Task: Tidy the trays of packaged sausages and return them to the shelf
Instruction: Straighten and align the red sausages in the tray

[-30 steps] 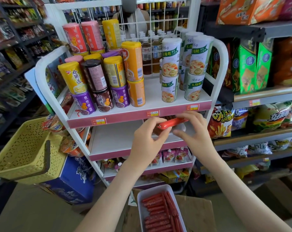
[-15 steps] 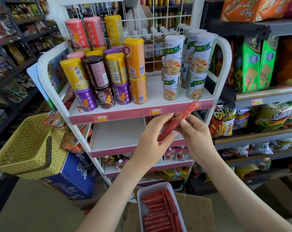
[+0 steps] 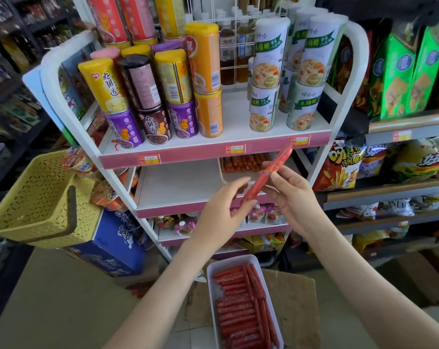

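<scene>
Left hand (image 3: 223, 212) pinches the lower end of one sausage (image 3: 266, 176), tilted, in air before the middle shelf (image 3: 178, 182). Right hand (image 3: 291, 195) grips its middle. Step: sorting a stray. Next, likely: lay it aligned in the floor tray (image 3: 232, 261).

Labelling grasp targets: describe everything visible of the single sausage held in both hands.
The sausage is one slim red-orange stick in glossy, plastic-looking wrap, with a small printed mark near its middle. It is tilted, upper end up-right. The right hand pinches it mid-length; the left hand pinches its lower end. It is held in front of the second shelf of the white rack, touching nothing else.
</scene>
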`<state>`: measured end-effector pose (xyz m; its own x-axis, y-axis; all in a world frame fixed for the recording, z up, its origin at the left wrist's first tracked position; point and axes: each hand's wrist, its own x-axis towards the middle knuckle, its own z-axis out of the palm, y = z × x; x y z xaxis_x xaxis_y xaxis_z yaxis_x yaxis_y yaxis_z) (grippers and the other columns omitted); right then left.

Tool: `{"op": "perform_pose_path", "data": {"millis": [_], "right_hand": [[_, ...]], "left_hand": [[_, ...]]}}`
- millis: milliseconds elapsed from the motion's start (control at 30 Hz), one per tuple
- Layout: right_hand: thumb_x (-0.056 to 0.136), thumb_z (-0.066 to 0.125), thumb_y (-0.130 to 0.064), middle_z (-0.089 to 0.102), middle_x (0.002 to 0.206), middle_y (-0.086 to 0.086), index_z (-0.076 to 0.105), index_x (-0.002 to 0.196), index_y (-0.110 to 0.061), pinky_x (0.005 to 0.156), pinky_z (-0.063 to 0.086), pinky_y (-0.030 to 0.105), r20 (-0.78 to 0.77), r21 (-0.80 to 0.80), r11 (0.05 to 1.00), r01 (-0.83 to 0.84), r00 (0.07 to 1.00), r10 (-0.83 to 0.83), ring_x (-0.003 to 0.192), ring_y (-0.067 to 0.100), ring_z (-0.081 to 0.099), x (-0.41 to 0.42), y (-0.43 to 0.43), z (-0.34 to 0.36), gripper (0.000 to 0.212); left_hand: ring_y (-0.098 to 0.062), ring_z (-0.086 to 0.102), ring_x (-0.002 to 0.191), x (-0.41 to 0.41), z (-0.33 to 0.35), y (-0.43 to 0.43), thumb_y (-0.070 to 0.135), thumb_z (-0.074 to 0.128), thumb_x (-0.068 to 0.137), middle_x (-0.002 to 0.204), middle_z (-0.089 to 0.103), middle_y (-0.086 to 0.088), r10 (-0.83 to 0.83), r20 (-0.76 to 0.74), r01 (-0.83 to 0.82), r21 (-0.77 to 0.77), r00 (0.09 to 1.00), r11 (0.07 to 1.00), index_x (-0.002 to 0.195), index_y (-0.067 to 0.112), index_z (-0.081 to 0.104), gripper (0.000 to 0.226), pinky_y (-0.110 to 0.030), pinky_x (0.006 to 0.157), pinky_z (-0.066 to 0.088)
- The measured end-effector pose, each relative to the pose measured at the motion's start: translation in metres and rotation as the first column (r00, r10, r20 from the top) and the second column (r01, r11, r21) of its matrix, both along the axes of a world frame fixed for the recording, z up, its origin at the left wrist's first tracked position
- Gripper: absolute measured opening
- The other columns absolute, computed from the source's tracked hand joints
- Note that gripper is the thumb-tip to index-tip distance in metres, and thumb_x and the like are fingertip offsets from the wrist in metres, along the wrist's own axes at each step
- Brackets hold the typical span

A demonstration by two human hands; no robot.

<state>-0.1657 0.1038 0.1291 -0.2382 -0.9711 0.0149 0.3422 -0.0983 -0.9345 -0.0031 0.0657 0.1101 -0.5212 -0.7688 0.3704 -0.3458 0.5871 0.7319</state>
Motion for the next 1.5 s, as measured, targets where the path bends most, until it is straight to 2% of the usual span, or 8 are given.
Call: {"op": "perform_pose_path", "data": {"millis": [233, 400, 533, 600, 900, 1067, 1367, 1500], "right_hand": [[0.094, 0.059, -0.019, 0.065, 0.100, 0.014, 0.040, 0.125, -0.015, 0.084, 0.051, 0.042, -0.554, 0.478, 0.859, 0.184, 0.822, 0.132, 0.090, 0.025, 0.065, -0.023, 0.001, -0.115, 0.037], [0.095, 0.053, -0.014, 0.061, 0.076, 0.010, 0.038, 0.118, -0.008, 0.057, 0.041, 0.035, -0.601, 0.656, 0.734, 0.179, 0.712, 0.363, 0.069, 0.027, 0.059, -0.025, 0.007, -0.229, 0.028], [0.094, 0.050, -0.020, 0.058, 0.074, -0.004, 0.035, 0.114, -0.022, 0.057, 0.041, 0.035, -0.586, 0.718, 0.688, 0.106, 0.625, 0.516, 0.068, 0.025, 0.059, -0.015, 0.008, -0.331, 0.025], [0.095, 0.047, -0.019, 0.058, 0.080, -0.001, 0.038, 0.123, -0.020, 0.063, 0.044, 0.037, -0.637, 0.693, 0.714, 0.099, 0.549, 0.542, 0.078, 0.032, 0.060, -0.009, 0.004, -0.379, 0.029], [0.082, 0.050, -0.010, 0.049, 0.140, 0.017, 0.047, 0.139, -0.005, 0.090, 0.046, 0.048, -0.866, 0.434, 0.879, 0.199, -0.176, 0.467, 0.120, 0.032, 0.054, 0.032, 0.011, -0.513, 0.057], [0.093, 0.041, -0.028, 0.039, 0.149, 0.013, 0.035, 0.146, -0.005, 0.116, -0.005, 0.040, -0.887, 0.365, 0.906, 0.214, -0.214, 0.408, 0.137, 0.029, 0.038, 0.036, 0.017, -0.540, 0.058], [0.091, 0.052, -0.028, 0.010, 0.160, 0.013, 0.017, 0.152, -0.009, 0.116, -0.010, 0.041, -0.816, 0.555, 0.826, 0.097, -0.132, 0.563, 0.147, 0.030, 0.009, 0.026, 0.018, -0.516, 0.073], [0.099, 0.047, -0.028, 0.013, 0.158, 0.004, 0.011, 0.153, -0.019, 0.116, 0.013, 0.032, -0.720, 0.611, 0.790, -0.047, 0.382, 0.579, 0.146, 0.021, 0.010, 0.021, 0.007, -0.459, 0.065]], "left_hand": [[-0.021, 0.063, 0.095, 0.029, -0.102, -0.013, 0.031, 0.048, 0.098, 0.110, 0.067, -0.005, 0.074, 0.534, -0.228, 0.229, 0.842, 0.947, 0.120, 0.014, 0.057, 0.029, -0.030, 0.074, 0.047], [-0.030, 0.060, 0.104, 0.045, -0.223, -0.011, 0.026, 0.040, 0.101, 0.115, 0.063, -0.014, -0.059, 0.677, -0.347, 0.449, 0.734, 0.823, 0.123, 0.013, 0.056, 0.030, -0.033, 0.083, 0.045], [-0.023, 0.057, 0.070, 0.051, -0.349, -0.006, 0.030, 0.037, 0.095, 0.086, 0.061, -0.015, -0.039, 0.812, -0.441, 0.355, 0.582, 0.824, 0.082, 0.017, 0.059, 0.029, -0.034, 0.069, 0.045], [-0.029, 0.062, 0.086, 0.045, -0.389, -0.004, 0.023, 0.034, 0.094, 0.097, 0.064, -0.014, -0.111, 0.811, -0.403, 0.398, 0.574, 0.824, 0.103, 0.014, 0.060, 0.029, -0.039, 0.077, 0.048], [-0.025, 0.030, 0.134, 0.007, -0.475, -0.009, 0.014, 0.024, 0.103, 0.143, 0.036, -0.012, -0.110, 0.879, -0.278, 0.262, 0.463, 0.924, 0.144, 0.009, 0.027, 0.042, -0.032, 0.115, 0.017], [-0.029, 0.050, 0.113, -0.003, -0.484, -0.017, 0.009, 0.030, 0.098, 0.121, 0.054, -0.013, -0.095, 0.926, -0.212, 0.182, 0.366, 0.960, 0.125, 0.008, 0.047, 0.032, -0.038, 0.096, 0.038], [-0.028, 0.058, 0.093, 0.030, -0.409, -0.007, 0.027, 0.047, 0.098, 0.104, 0.063, -0.009, 0.115, 0.794, -0.383, 0.155, 0.596, 0.911, 0.116, 0.011, 0.054, 0.025, -0.035, 0.071, 0.044], [-0.023, 0.061, 0.085, 0.051, -0.362, -0.008, 0.026, 0.059, 0.092, 0.098, 0.069, -0.007, 0.159, 0.607, -0.443, 0.353, 0.779, 0.824, 0.116, 0.014, 0.063, 0.027, -0.019, 0.061, 0.031]]}}
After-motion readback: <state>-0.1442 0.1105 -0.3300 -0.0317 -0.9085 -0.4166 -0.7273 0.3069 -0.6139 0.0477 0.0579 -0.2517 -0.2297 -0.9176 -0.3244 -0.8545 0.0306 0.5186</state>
